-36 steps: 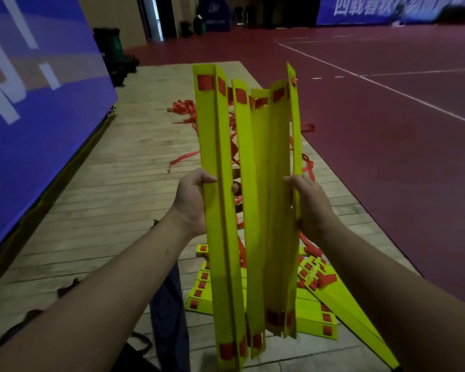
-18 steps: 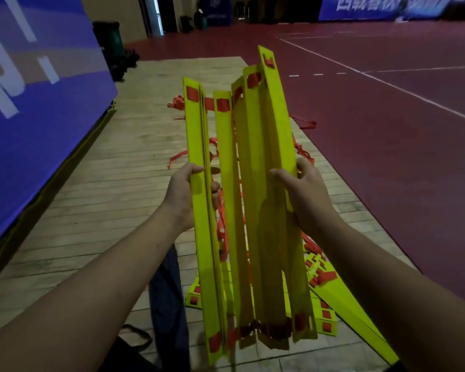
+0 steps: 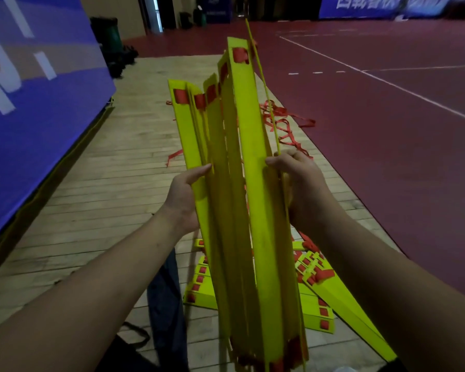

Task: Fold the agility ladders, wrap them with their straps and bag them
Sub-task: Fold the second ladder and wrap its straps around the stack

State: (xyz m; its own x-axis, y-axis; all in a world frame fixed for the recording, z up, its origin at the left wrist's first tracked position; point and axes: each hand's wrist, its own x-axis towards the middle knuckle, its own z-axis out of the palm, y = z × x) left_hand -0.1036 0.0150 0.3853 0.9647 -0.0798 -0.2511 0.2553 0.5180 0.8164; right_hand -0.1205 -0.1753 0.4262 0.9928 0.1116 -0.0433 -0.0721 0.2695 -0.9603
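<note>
I hold a bunch of yellow agility-ladder rungs (image 3: 250, 162) upright in front of me, joined by red straps at their ends. My left hand (image 3: 184, 196) grips the left side of the bunch with its thumb across the front. On the right side, my right hand (image 3: 301, 183) has its fingers curled round the rungs. The rungs lean together, fanned out at the top. More red strap (image 3: 285, 124) trails on the wooden floor behind. A second pile of folded yellow rungs (image 3: 316, 304) lies on the floor beneath.
A dark bag (image 3: 167, 304) lies on the wooden floor (image 3: 97, 189) near my left forearm. A blue banner wall (image 3: 32, 108) runs along the left. Red court flooring (image 3: 387, 130) lies to the right. Dark bins (image 3: 110, 41) stand at the far left.
The rungs have been pressed closer together and tilted to the right at the top. Both hands have shifted slightly lower in view while keeping their hold.
</note>
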